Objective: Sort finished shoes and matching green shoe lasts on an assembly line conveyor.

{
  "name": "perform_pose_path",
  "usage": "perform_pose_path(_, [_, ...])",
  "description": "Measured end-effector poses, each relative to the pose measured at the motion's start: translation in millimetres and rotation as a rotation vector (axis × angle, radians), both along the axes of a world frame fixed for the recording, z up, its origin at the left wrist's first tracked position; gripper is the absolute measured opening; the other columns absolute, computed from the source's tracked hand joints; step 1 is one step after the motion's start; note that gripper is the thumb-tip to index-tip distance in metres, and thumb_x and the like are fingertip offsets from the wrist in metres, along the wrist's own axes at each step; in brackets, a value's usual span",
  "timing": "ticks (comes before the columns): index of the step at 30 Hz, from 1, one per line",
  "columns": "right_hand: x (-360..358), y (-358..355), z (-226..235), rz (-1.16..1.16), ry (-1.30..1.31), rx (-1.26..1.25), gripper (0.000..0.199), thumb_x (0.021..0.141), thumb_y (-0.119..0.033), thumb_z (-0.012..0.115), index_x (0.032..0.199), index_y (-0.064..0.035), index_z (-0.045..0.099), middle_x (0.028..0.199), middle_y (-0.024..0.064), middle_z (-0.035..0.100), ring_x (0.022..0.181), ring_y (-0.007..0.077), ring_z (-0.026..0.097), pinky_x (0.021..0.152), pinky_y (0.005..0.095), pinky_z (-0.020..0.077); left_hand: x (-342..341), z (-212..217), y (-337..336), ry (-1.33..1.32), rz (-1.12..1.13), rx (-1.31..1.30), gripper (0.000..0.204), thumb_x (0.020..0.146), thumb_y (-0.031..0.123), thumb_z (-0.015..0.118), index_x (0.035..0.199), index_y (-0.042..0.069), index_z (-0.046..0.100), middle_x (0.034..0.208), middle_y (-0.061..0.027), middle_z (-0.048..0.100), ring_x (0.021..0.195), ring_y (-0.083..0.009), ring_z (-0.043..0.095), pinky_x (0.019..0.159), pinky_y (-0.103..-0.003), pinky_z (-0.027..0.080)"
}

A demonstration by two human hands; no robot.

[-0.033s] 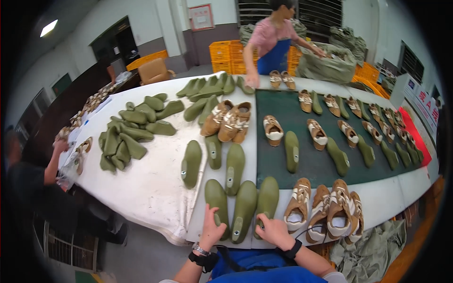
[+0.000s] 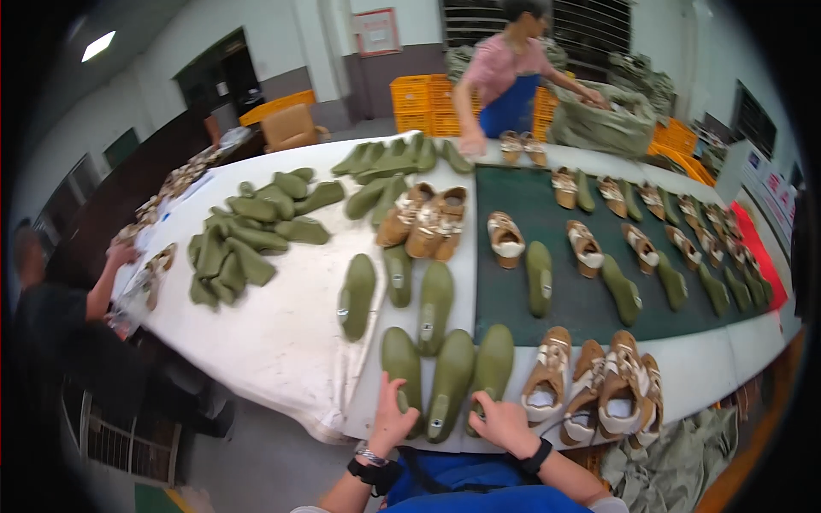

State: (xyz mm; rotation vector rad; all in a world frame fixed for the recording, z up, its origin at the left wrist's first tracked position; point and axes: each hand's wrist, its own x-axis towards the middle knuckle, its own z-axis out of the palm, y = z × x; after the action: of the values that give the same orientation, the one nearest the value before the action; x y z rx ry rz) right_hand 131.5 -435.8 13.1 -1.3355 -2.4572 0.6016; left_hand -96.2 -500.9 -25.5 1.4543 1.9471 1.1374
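Observation:
My left hand is closed around the heel end of a green shoe last at the table's near edge. Another green shoe last has its heel end in the grip of my right hand. Between the two lies a third last, which neither hand appears to hold. Beyond it, more lasts point away from me. Right of my right hand stand several brown and white sneakers, their openings facing up.
A heap of green lasts covers the left of the white table. Sneakers and lasts sit in rows on a dark green mat. Across the table stands a person in a blue apron; another person works at left.
The whole scene sits slightly farther right in the picture. Both hands keep their hold on the same two lasts.

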Motion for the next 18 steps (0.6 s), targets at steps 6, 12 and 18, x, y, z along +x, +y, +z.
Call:
perform_pose_path(6, [-0.8, -8.6, 4.7, -0.008, -0.041, 0.054, 0.033, 0.08, -0.039, 0.063, 0.102, -0.0158, 0.056, 0.058, 0.0125, 0.062, 0.056, 0.0343, 0.062, 0.05, 0.0465, 0.0477, 18.5, -6.8, -0.1, 0.012, 0.01, 0.125, 0.053, 0.076, 0.012, 0.063, 0.125, 0.005, 0.045, 0.143, -0.0323, 0.025, 0.135, -0.043, 0.027, 0.108, -0.041, 0.029])
perform_pose_path(12, [30.9, -12.6, 34.1, 0.163, 0.081, -0.345, 0.049, 0.086, -0.037, 0.061, 0.127, -0.0137, 0.047, 0.066, 0.0125, 0.064, 0.064, 0.0325, 0.064, 0.058, 0.0417, 0.0491, 8.5, 0.1, -4.3, 0.057, -0.103, 0.067, 0.058, 0.078, 0.021, 0.067, 0.129, 0.005, 0.042, 0.142, -0.0333, 0.026, 0.133, -0.0441, 0.027, 0.107, -0.042, 0.031])
perform_pose_path(18, [138.1, 30.9, 182.5, 0.272, 0.349, -0.743, 0.055, 0.086, -0.01, 0.064, 0.136, -0.0065, 0.04, 0.086, 0.0057, 0.063, 0.079, 0.0109, 0.061, 0.066, 0.0241, 0.05, -106.8, 109.6, 34.5, 0.05, -0.251, -0.072, 0.084, 0.081, 0.033, 0.071, 0.143, 0.001, 0.025, 0.142, -0.0176, 0.036, 0.134, -0.0288, 0.032, 0.107, -0.037, 0.031])
